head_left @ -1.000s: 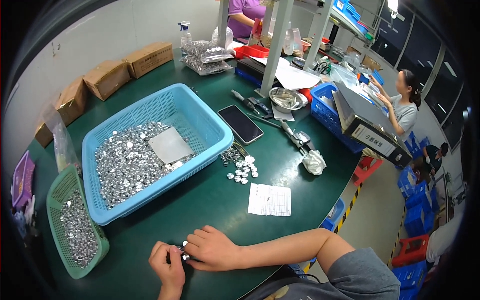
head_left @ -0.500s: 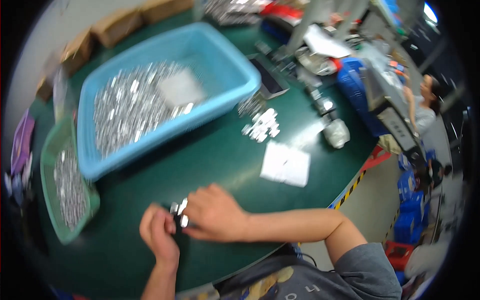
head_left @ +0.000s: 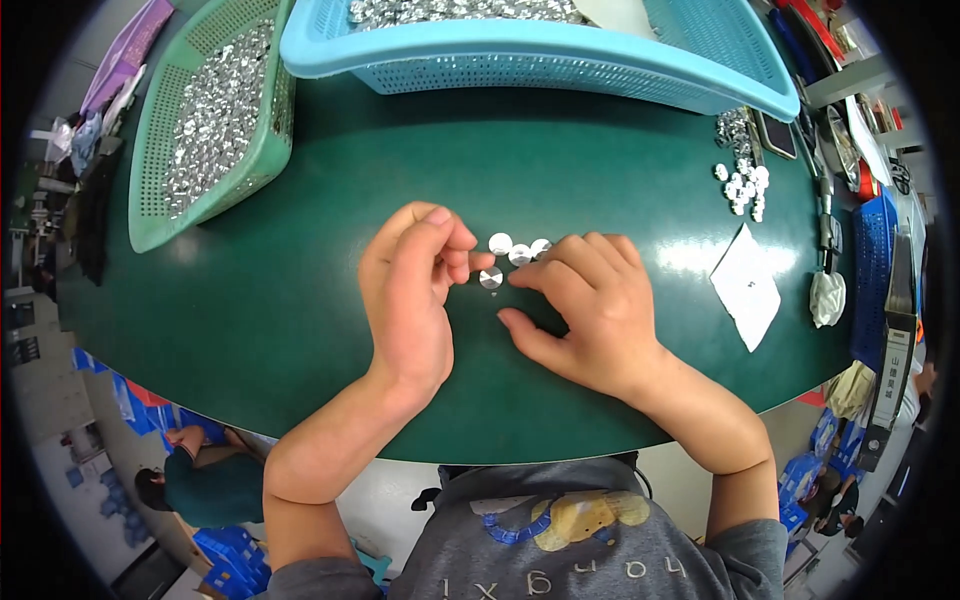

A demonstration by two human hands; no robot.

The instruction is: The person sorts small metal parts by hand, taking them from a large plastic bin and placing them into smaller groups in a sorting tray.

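Note:
Several small round shiny metal pieces (head_left: 520, 254) lie in a loose cluster on the green table between my hands. One metal disc (head_left: 490, 278) sits a little nearer, just past a fingertip of my left hand. My left hand (head_left: 408, 300) is raised with curled fingers, the thumb against the forefinger; whatever may be between them is hidden. My right hand (head_left: 592, 312) lies over the right side of the cluster, its thumb apart from the forefinger, its fingertips at the pieces and partly covering one. A tiny speck (head_left: 494, 295) lies below the near disc.
A green basket (head_left: 146, 205) of shiny metal parts stands at the far left. A large blue basket (head_left: 540, 42) with more parts fills the back. At right are a white pile of small pieces (head_left: 741, 190), a white paper (head_left: 747, 290), a phone (head_left: 777, 136) and a blue bin (head_left: 872, 280).
The view has turned and lowered, so the baskets now appear higher up. My hands have moved apart; the metal pieces that were between my fingers now rest on the table.

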